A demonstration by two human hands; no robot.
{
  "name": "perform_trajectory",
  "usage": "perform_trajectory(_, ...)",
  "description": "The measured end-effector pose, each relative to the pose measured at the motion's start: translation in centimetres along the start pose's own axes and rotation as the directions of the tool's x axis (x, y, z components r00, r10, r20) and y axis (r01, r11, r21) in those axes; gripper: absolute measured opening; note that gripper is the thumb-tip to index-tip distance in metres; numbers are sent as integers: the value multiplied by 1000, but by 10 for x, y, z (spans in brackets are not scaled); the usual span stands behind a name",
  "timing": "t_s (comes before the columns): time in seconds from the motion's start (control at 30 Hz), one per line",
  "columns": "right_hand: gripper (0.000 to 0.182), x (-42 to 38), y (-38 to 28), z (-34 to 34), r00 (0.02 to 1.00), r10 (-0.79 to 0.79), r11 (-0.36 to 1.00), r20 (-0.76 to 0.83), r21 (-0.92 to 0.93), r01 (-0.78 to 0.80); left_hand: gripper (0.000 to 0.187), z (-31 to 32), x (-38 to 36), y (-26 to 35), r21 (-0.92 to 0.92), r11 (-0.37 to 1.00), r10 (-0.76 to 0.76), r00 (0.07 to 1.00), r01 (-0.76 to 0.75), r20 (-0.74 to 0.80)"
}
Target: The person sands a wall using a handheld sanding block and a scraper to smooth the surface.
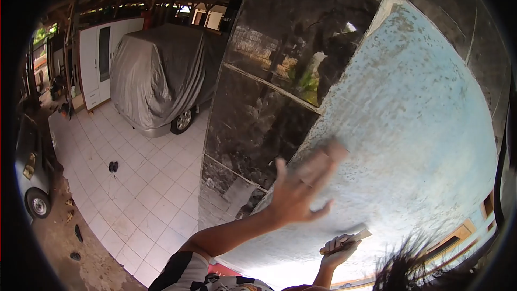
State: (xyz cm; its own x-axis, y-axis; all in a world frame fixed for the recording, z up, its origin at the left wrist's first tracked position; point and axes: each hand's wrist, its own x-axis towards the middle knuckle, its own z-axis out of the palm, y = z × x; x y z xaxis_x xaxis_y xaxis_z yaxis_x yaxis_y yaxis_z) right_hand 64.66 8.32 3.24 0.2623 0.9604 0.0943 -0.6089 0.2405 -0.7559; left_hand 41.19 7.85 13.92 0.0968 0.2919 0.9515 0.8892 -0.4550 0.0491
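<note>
A grey cover drapes a vehicle; dark glossy tiles follow. The left hand, blurred, spreads its fingers, grasping nothing. Lower right, the right hand clasps a wooden-handled putty knife, blade pale, before the pale-blue wall, mottled grey and rough-edged.

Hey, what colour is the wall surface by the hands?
The wall surface is pale blue, mottled with grey patches, best seen in the head view.

Brown-handled scraper – tilted, blue wall – blotchy
</note>
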Motion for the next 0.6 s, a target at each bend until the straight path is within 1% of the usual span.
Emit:
perform_trajectory(0.03,62,4,2,-4,999,-29,1000,23,-5,29,81,-2,2,-10,38,984,-161,965,172,-208)
perform_trajectory(0.07,61,4,5,-3,998,-51,999,44,0,51,84,-6,0,-23,50,940,-291,867,339,-404)
perform_trajectory(0.1,61,4,7,-3,998,-37,999,44,6,37,89,-11,-7,-40,98,920,-295,838,378,-459)
perform_trajectory(0.13,60,1,5,0,998,-45,999,36,11,45,89,-17,-14,-45,113,919,-291,844,377,-451)
perform_trajectory(0.2,60,-1,7,-2,999,-49,999,22,13,48,89,-23,-29,-47,13,905,-362,787,424,-499)
perform_trajectory(0.23,58,1,9,-3,995,-97,995,30,-18,98,89,-23,-39,-43,8,910,-369,817,415,-444)
perform_trajectory(0.27,57,1,10,-6,989,-144,988,40,-53,146,89,-20,-48,-39,10,908,-373,817,419,-439)
perform_trajectory(0.3,57,-1,13,-10,990,-137,989,35,-54,139,89,-17,-56,-36,20,904,-389,844,426,-370)
perform_trajectory(0.33,56,-8,15,-5,997,-72,996,19,-42,73,89,-14,-64,-35,32,902,-404,865,432,-298)
perform_trajectory(0.37,55,-18,17,-2,1000,-7,1000,2,-29,7,89,-12,-71,-34,35,901,-406,867,433,-289)
perform_trajectory(0.4,52,-27,22,-4,995,71,997,65,-16,-70,92,-9,-77,-35,58,894,-424,880,445,-213)
perform_trajectory(0.43,50,-38,33,-6,993,93,995,67,-47,-90,95,-6,-83,-36,81,887,-442,886,455,-139)
perform_trajectory(0.47,48,-48,42,-4,991,116,991,70,-79,-110,95,-1,-89,-37,82,887,-441,887,454,-136)
perform_trajectory(0.53,45,-61,46,2,986,138,987,89,-91,-130,95,4,-99,-40,-29,889,-457,881,457,-121)
perform_trajectory(0.57,44,-58,40,6,983,165,985,86,-69,-159,95,5,-100,-40,-23,890,-454,883,454,-119)
perform_trajectory(0.6,42,-56,28,7,970,242,970,15,-1,-242,95,5,-101,-39,2,888,-457,884,459,-100)
